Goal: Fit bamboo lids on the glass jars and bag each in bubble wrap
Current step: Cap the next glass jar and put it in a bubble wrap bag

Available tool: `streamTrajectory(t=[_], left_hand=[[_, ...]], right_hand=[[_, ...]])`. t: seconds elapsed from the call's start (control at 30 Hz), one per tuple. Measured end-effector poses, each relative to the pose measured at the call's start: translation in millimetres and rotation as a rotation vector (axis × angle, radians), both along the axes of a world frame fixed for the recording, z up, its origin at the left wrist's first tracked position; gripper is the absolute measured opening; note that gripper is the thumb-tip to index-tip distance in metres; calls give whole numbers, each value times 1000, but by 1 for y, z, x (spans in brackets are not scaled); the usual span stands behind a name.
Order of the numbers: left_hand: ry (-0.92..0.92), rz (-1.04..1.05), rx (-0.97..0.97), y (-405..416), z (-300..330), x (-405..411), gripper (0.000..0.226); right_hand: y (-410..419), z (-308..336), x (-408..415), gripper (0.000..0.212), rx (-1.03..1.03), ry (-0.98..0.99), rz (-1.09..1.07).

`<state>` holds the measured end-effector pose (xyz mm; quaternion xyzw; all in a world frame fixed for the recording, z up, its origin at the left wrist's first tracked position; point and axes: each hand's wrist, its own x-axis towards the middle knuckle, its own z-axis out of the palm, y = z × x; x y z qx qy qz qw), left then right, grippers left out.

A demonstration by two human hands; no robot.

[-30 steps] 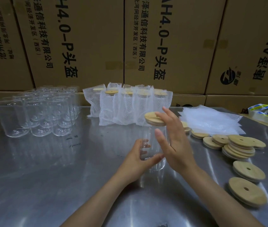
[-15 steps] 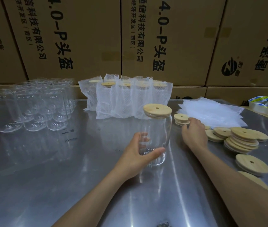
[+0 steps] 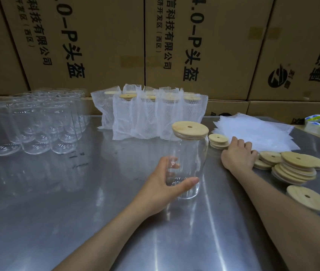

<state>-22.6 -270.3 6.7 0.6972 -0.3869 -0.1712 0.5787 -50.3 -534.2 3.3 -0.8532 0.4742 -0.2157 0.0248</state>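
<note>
the left hand (image 3: 162,187) holds the glass jar (image 3: 187,163) low down; it stands on the shiny surface (image 3: 77,212) with its bamboo lid (image 3: 190,130) on. the right hand (image 3: 236,153) rests on the bubble wrap bags (image 3: 253,132), fingers bent; i cannot tell if it grips.

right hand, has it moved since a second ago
Yes. The right hand left the jar's lid and went right, to the stack of bubble bags.

Left hand (image 3: 162,184) gripping; right hand (image 3: 237,153) outstretched, knuckles up.
</note>
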Motion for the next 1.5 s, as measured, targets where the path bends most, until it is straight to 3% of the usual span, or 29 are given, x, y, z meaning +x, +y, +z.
streamTrajectory(t=[0.23, 0.4, 0.6, 0.73, 0.93, 1.23, 1.37, 1.5], left_hand=[[-7, 2, -7, 0, 1, -2, 78], [-13, 7, -12, 1, 3, -3, 82], [-10, 10, -15, 1, 3, -5, 83], [-5, 11, -17, 2, 3, -5, 82], [-12, 11, -14, 3, 2, -4, 80], [-16, 14, -8, 2, 2, -4, 77], [-13, 25, -7, 2, 0, -2, 65], [-6, 25, -11, 2, 1, -2, 69]], right_hand=[[-3, -2, -5, 29, -193, -29, -68], [4, -1, -13, 29, -221, -247, -10], [21, 1, -22, 41, -309, -243, 179], [24, 0, -24, 39, -272, -357, 216], [20, -5, -20, 42, -147, -157, 220], [28, 5, -32, 19, -235, -614, 188], [34, 6, -39, 38, -161, -754, 176], [38, 4, -44, 48, -75, -736, 184]])
